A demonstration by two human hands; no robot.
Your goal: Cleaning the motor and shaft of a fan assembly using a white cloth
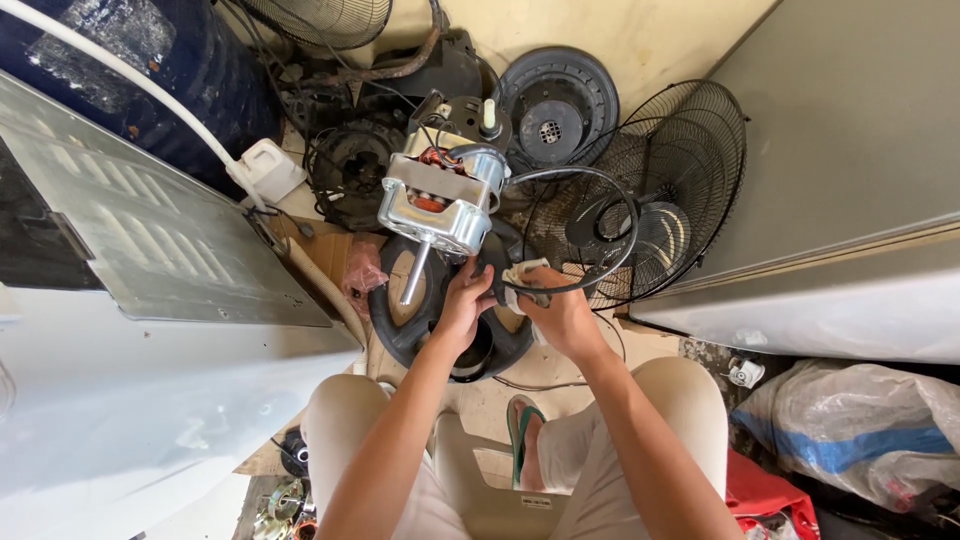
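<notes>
A silver fan motor [445, 200] with copper windings and a steel shaft pointing down is held up in front of me. My left hand [462, 305] grips the black housing part just under the motor. My right hand [555, 310] is closed on a pale cloth-like piece and the black cable [600, 180] that loops out from the motor to the right. Both hands are close together, almost touching.
A black wire fan guard [680, 170] leans at right against a grey panel [850, 150]. A round black fan cover [560, 100] and tangled motor parts lie behind. A ribbed metal sheet [150, 230] is at left. A plastic bag [860, 430] lies lower right.
</notes>
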